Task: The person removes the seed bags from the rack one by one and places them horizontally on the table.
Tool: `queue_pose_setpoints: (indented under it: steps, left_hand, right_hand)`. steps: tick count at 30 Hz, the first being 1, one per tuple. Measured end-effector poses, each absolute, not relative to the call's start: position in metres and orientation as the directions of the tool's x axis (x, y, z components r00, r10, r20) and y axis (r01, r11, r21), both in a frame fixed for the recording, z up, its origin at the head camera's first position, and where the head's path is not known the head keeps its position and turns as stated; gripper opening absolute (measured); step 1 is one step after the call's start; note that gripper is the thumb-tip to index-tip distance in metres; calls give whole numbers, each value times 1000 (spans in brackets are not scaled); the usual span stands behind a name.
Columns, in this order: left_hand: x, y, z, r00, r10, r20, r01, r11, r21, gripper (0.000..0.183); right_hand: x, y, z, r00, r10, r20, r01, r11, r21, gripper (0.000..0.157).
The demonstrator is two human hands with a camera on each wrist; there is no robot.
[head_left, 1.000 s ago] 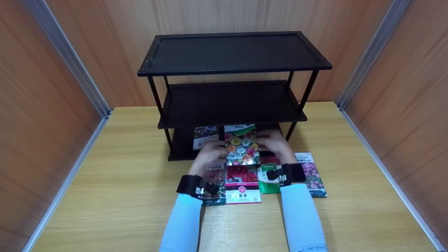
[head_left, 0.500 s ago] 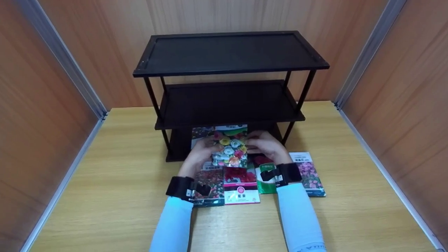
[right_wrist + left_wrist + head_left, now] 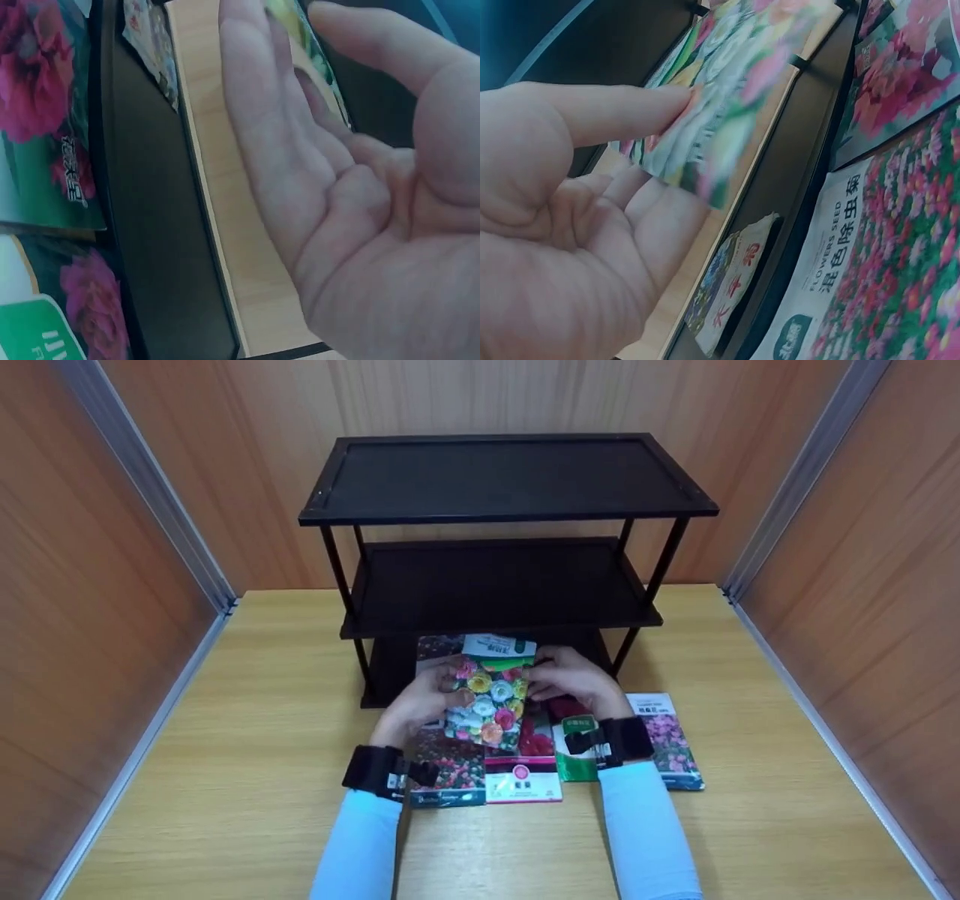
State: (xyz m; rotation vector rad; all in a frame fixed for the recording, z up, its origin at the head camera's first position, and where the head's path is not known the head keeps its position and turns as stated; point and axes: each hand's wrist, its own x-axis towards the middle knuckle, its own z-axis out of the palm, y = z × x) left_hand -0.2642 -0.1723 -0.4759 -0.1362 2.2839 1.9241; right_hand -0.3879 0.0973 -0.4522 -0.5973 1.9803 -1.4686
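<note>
A glossy flower seed packet, printed with white, yellow and pink blooms, hangs tilted in front of the rack's bottom shelf in the head view. My left hand pinches its left edge; the left wrist view shows the thumb on the printed face and the other fingers behind. At the packet's upper right edge, my right hand holds it between thumb and fingers. Below it lie a dark packet with small pink flowers and a white-and-pink packet, partly covered by the held one.
The black three-tier rack stands at the back, its middle shelf overhanging the hands. Another packet lies on the bottom shelf. A green packet and a purple-flowered packet lie at the right. Wooden walls enclose the table.
The held packet has come out from under the middle shelf toward me and slightly left, tilting as it moves. My left hand has shifted left and nearer; the right hand follows the packet.
</note>
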Motion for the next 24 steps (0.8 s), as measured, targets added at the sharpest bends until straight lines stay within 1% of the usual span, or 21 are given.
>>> queue_pose_setpoints:
  steps: [4, 8, 17, 21, 24]
  left_hand:
    - [-261, -176, -470, -986, 48, -160, -148, 202, 968, 56]
    - [-258, -178, -468, -986, 73, -149, -128, 230, 965, 50]
    - [-253, -175, -461, -989, 100, -109, -75, 289, 954, 25]
    - [-253, -176, -458, -989, 110, -98, -65, 273, 960, 21]
    - [-253, -179, -458, -989, 115, -92, -60, 254, 965, 24]
  right_hand:
    - [-387, 96, -446, -775, -617, -136, -28, 248, -968, 40]
    - [-387, 95, -439, -792, -601, -112, -58, 257, -965, 46]
    - [-382, 94, -431, -768, -635, -82, -143, 295, -945, 39]
    - [-380, 94, -428, -757, -649, -76, -175, 314, -933, 35]
    - [-379, 97, -426, -747, -662, -65, -197, 314, -929, 30]
